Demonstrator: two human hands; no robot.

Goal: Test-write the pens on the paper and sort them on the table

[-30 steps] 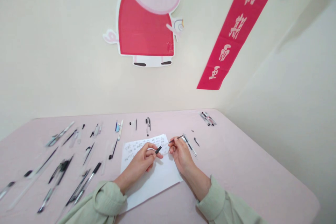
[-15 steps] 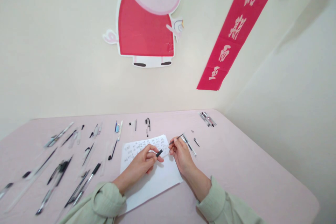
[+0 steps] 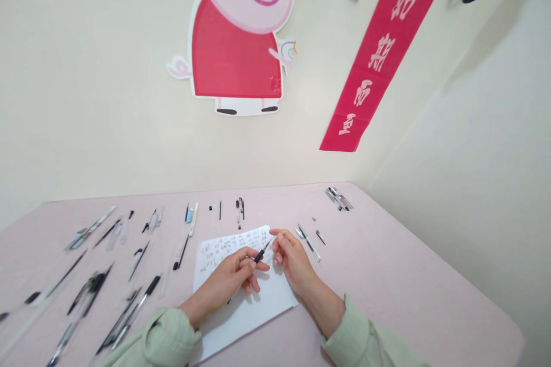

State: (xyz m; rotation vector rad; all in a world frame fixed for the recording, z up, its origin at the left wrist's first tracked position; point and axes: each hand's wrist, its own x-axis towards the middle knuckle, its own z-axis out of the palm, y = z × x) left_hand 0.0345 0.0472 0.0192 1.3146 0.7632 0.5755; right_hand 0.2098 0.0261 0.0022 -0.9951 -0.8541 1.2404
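In the head view my left hand [image 3: 241, 269] is closed around a pen with a black grip [image 3: 260, 256]. Its thin dark tip points up and to the right, while a dark end shows below the hand. Just to the right, my right hand [image 3: 295, 261] has its index finger stretched toward the tip and the others loosely bent; nothing shows between them. Both hands are over a white sheet of paper [image 3: 241, 327] with handwriting on its upper part. To the right of the right hand lie clear pens [image 3: 309, 242] and a small black pen part [image 3: 321, 237].
The table has a pink cover [image 3: 387, 298]. Many disassembled pens and parts [image 3: 133, 304] spread over its left side. Small groups of pens [image 3: 240, 213] lie at the back, with a bundle of pens [image 3: 338, 199] at the back right. A wall [image 3: 107, 126] stands behind.
The thin dark refill that stuck out of my right hand is gone from there. A dark tip now projects from the black grip in my left hand, and the right fingers have loosened.
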